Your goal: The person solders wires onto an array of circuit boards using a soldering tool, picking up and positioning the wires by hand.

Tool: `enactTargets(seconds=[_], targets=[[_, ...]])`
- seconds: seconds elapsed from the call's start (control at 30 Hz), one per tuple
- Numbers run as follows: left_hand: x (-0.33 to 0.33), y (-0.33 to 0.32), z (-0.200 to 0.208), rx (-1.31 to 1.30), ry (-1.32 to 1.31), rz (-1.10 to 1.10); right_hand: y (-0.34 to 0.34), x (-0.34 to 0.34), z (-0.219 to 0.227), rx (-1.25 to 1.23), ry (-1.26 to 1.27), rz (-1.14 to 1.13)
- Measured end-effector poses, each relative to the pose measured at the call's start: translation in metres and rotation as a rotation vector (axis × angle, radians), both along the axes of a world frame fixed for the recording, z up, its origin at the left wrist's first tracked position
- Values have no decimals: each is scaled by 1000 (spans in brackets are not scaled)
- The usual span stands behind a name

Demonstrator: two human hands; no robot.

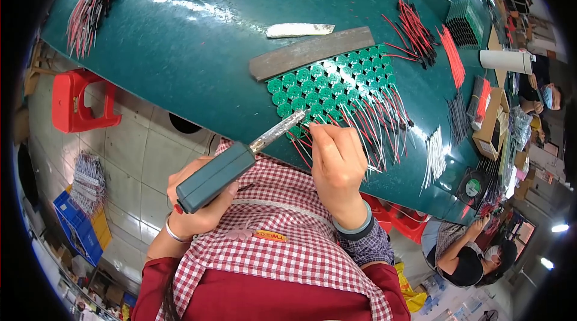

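My left hand [204,216] is wrapped around the dark green body of a soldering gun [217,178]. Its metal barrel slants up to the right, and the tip ends over the lower left edge of a panel of round green circuit boards [324,80]. Close beside that tip, my right hand [339,168] is closed in a pinch on a thin wire, mostly hidden by the fingers. Red and white wires [375,125] trail from the panel's near edge toward the right. Against its far edge lies a grey-brown bar [312,53].
A whitish strip [300,30] lies beyond the bar. Bundles of red wires [415,29], white wires [434,158] and grey wires [458,118] lie to the right, near a small black fan [473,186]. A red stool [84,101] stands left. A masked person [466,261] sits at lower right.
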State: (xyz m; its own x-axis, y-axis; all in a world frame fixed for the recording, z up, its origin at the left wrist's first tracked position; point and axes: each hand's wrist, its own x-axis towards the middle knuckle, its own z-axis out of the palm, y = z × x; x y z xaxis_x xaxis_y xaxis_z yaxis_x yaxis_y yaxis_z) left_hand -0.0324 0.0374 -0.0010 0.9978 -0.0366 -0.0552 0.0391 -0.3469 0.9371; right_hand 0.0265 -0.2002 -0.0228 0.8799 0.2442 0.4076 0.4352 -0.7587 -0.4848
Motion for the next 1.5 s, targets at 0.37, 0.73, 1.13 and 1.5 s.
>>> enactTargets(seconds=[0.37, 0.73, 1.13, 1.5], targets=[[-1, 1, 2, 56, -57, -48, 1, -1, -4, -16, 17, 0], [0, 1, -1, 77, -57, -66, -1, -1, -5, -55, 22, 41], [-6, 5, 1, 58, -33, -18, -2, 0, -4, -70, 23, 51], [-12, 8, 0, 40, -21, 17, 3, -2, -2, -73, -30, 18]])
